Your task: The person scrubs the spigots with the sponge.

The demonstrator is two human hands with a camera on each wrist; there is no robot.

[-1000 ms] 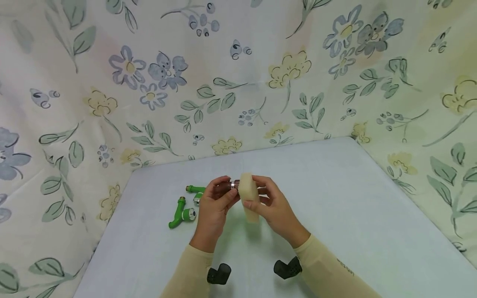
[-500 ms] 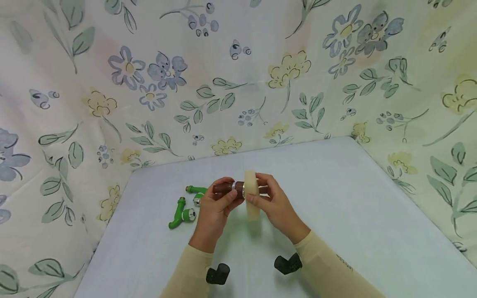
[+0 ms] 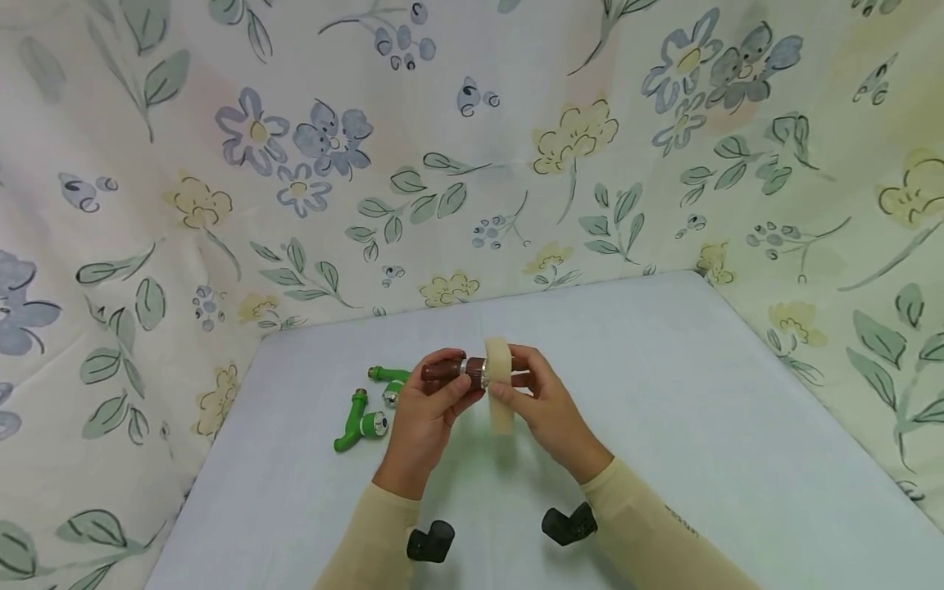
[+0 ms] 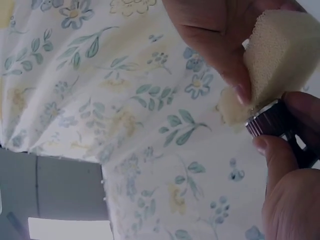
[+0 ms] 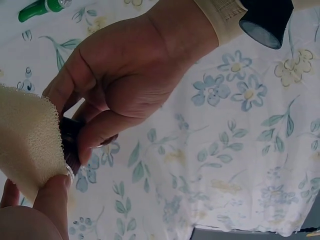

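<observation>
My left hand point(image 3: 416, 418) grips a dark brown tap point(image 3: 442, 371) above the table, thumb on its ribbed knob. The knob has a shiny rim at its end. In my right hand point(image 3: 549, 414) is a cream sponge point(image 3: 498, 360), pinched between thumb and fingers and held against the knob's end. The left wrist view shows the sponge point(image 4: 280, 55) touching the rim of the ribbed knob point(image 4: 270, 119). From the right wrist, the porous sponge point(image 5: 30, 135) hides much of the tap. Most of the tap's body lies behind my left fingers.
Two green taps lie on the white table point(image 3: 664, 426), left of my hands. The nearer green tap point(image 3: 354, 424) shows whole; the farther one point(image 3: 385, 375) is partly behind my left hand. A floral cloth point(image 3: 472, 188) hangs behind the table and at its sides.
The sponge has shifted slightly right and turned more edge-on, so more of the tap's knob and its shiny rim shows. My left hand has hardly moved. The green taps are unmoved.
</observation>
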